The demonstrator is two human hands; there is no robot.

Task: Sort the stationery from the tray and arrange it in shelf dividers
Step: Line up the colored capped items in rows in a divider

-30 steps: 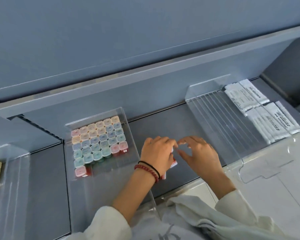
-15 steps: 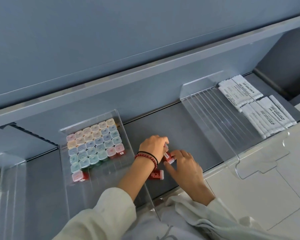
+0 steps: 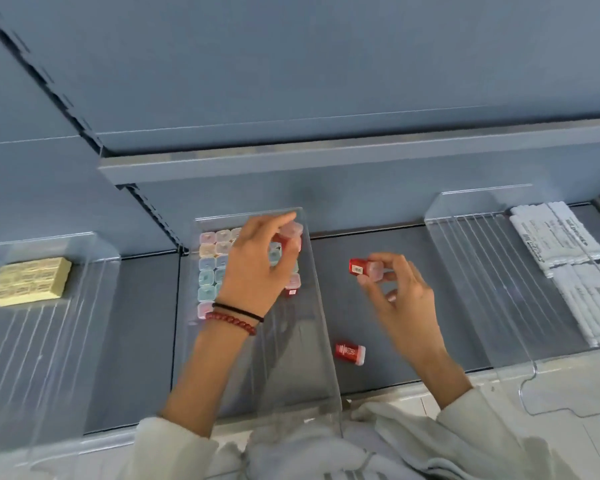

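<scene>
One red box (image 3: 360,267) pinched by right hand (image 3: 406,299).

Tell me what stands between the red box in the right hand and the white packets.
Head view: a strip of bare grey shelf, then the clear divider.

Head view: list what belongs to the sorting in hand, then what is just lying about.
In the job: left hand pinching a pink-capped box; right hand pinching a labelled red box; loose red box on the shelf; capped boxes in the clear divider.
Lying about: yellow pads, far left; white packets, far right.
</scene>
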